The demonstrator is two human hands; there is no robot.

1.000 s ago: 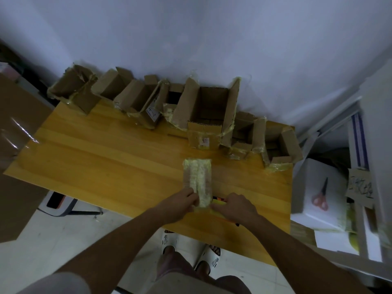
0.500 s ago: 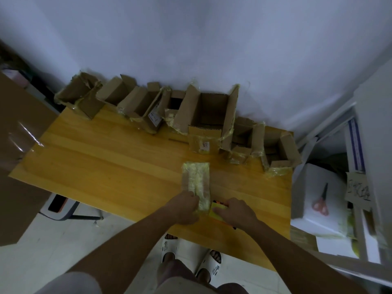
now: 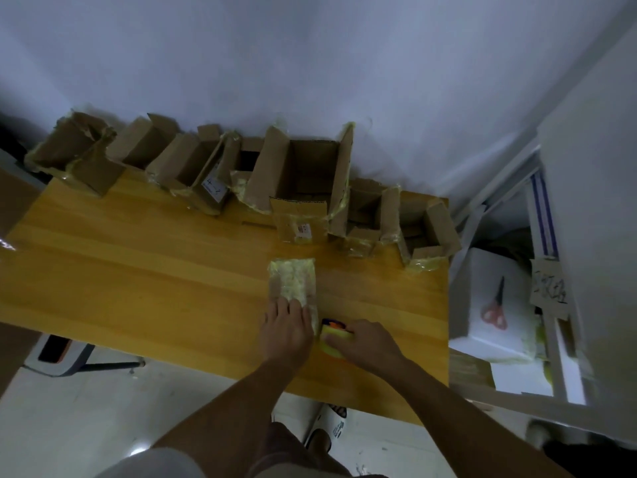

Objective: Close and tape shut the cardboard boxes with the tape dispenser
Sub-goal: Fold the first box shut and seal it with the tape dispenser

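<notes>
We see dim, bluish-grey frame; wall (image 3: 344, 63) evenly lit, darker toward upper corners. Table (image 3: 138, 270) is brightest patch, warm sheen across wood. Small glare spot on floor (image 3: 138, 451) at bottom. Wide-angle bend curves edges; right-side shelving (image 3: 551, 305) smeared by motion blur. Grain softens detail.

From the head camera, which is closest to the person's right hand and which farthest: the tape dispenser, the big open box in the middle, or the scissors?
1. Tape dispenser: gripped by the right hand, at the table's near edge.
2. Big open box: beyond the hand, at the table's back edge.
3. Scissors: off the table to the right, on a white box.
</notes>
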